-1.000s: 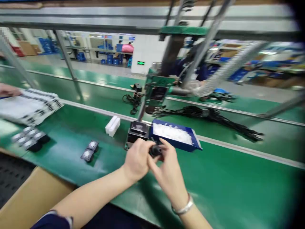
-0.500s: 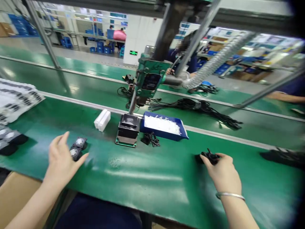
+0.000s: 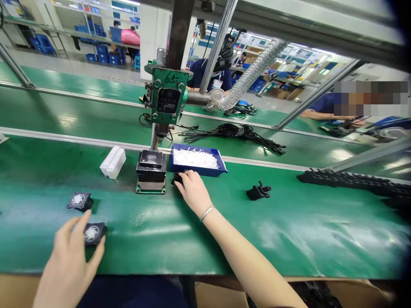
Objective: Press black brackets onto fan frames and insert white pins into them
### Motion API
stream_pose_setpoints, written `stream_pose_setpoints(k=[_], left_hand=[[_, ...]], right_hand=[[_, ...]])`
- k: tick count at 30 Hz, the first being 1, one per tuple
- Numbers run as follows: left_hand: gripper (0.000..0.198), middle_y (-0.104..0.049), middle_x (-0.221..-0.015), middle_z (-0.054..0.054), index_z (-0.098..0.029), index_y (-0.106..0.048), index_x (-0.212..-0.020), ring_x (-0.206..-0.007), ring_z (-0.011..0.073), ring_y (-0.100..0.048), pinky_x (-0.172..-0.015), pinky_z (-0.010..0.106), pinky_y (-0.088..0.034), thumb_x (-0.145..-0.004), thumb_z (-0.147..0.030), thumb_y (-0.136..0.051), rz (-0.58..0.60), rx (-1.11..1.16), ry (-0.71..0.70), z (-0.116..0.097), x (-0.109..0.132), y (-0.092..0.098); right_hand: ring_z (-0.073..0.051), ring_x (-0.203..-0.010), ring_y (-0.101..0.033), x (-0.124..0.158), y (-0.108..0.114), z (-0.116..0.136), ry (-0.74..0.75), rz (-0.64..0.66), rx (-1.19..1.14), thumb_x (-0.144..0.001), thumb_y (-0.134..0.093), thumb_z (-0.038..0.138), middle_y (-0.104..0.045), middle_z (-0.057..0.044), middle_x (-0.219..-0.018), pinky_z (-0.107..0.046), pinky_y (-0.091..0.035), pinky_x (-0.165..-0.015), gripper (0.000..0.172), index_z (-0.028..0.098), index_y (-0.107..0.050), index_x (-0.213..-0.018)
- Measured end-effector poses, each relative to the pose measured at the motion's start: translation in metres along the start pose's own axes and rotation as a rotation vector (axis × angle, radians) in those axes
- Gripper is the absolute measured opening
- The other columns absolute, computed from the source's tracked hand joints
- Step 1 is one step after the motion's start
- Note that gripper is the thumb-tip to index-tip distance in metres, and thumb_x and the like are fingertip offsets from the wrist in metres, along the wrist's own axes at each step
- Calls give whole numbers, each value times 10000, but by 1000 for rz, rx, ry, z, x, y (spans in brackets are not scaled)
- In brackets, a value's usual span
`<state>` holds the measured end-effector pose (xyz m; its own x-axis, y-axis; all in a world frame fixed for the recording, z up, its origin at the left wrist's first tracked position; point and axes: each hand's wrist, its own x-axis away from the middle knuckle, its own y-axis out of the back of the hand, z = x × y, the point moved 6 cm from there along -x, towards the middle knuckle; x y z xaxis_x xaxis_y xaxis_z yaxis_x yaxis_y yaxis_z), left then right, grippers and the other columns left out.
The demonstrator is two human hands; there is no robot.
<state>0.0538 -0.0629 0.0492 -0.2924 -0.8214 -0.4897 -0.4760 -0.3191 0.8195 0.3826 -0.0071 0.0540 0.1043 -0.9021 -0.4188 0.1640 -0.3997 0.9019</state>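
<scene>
Fan-faced housing [image 3: 92, 234]: black with a white vaned disc, it sits on the left of the green table [image 3: 180, 252], toward the person's side and framed by the left hand [image 3: 69, 259].
Left fingers: thumb at the right edge, forefinger at the upper left corner, set wide around the piece; whether they press on it cannot be told.
Right hand [image 3: 194, 190]: it reaches to a small dark part [image 3: 177, 179] just beside the blue tray [image 3: 212, 172], fingers narrow about it, the firmness of their hold hidden.
Good handling: a grip on the housing's opposite edges, clear of the vanes, would seem the safest, with the piece kept level; the right fingers would do well to take the small part alone, without brushing the tray.
Disc direction: upward, toward the camera; the dark body sits beneath the flange.
Long axis: none stands out across the squarish flange; the line through disc and body looks about upright.
Second housing [image 3: 78, 200]: well short of the white block [image 3: 113, 162], it lies near the first but apart, disc also up.
Spouted part [image 3: 257, 191]: alone right of the tray, its stub points right.
Black block [image 3: 151, 171]: it stands left of the tray, below a green machine head [image 3: 167, 96].
</scene>
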Motion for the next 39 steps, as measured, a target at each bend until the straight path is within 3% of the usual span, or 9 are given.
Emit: stream_pose_setpoints(k=[3,7,14,17,21,23,27,33,39], left_hand=[[581,-606,-1193,140,-143,-331,-1488,-990,290,-598,-869,437,-509,-965,-325,-507,90,-53,-189,-35,-5,-17],[502,-647,-1091,112,-132,-382,-1436,-945,253,-614,-800,369,-534,-986,-333,-480,156,37,-316,-61,-28,-40],[594,-606,-1254,120,-192,-351,-1431,-1128,260,-613,-940,386,-537,-940,-451,-563,343,365,-263,-69,-47,-72],[596,-590,-1296,91,-234,-344,-1427,-1171,237,-601,-973,374,-534,-927,-447,-588,425,502,-178,-68,-47,-78],[577,-580,-1312,55,-293,-366,-1412,-1174,217,-603,-999,377,-533,-909,-400,-628,514,641,-57,-65,-44,-82],[574,-577,-1311,49,-309,-368,-1414,-1162,208,-610,-1000,377,-537,-910,-383,-632,551,725,-15,-64,-41,-84],[576,-596,-1281,49,-312,-371,-1408,-1158,200,-612,-1027,402,-524,-904,-337,-649,599,857,56,-62,-39,-87],[636,-629,-1207,35,-304,-369,-1382,-1157,184,-607,-1037,400,-513,-848,-267,-711,632,1016,168,-63,-39,-91],[653,-628,-1173,37,-301,-375,-1371,-1121,181,-620,-1011,378,-525,-828,-249,-734,612,1033,147,-62,-37,-93]], right_hand=[[-272,-834,-497,-3,-8,4,6,-4,-14,-915,-614,194,-544,-144,-916,-425,-512,-734,129,87,-664,-968],[-237,-856,-506,15,-1,8,113,13,-90,-940,-593,204,-543,-118,-939,-383,-513,-762,108,119,-655,-967],[-232,-1074,-550,85,10,25,294,115,-304,-989,-512,208,-568,-111,-1074,-383,-536,-888,133,175,-578,-1100],[-266,-1169,-508,99,16,27,220,122,-503,-945,-618,261,-545,-109,-1083,-442,-500,-953,159,179,-526,-1046],[-248,-959,-523,91,12,21,-107,39,-481,-885,-703,353,-519,-95,-997,-428,-500,-839,367,162,-486,-1111],[-238,-893,-515,83,2,24,-188,38,-477,-891,-691,370,-515,-81,-941,-403,-493,-793,335,153,-518,-1079],[-226,-891,-525,71,-11,36,-152,87,-618,-925,-649,299,-526,-66,-894,-372,-473,-793,149,166,-582,-932],[-243,-1092,-549,66,-17,29,-123,238,-785,-900,-686,308,-562,-97,-1101,-435,-469,-946,128,199,-643,-951],[-226,-1090,-578,44,13,40,-124,188,-893,-897,-695,296,-583,-84,-1125,-419,-502,-949,111,225,-659,-974]])
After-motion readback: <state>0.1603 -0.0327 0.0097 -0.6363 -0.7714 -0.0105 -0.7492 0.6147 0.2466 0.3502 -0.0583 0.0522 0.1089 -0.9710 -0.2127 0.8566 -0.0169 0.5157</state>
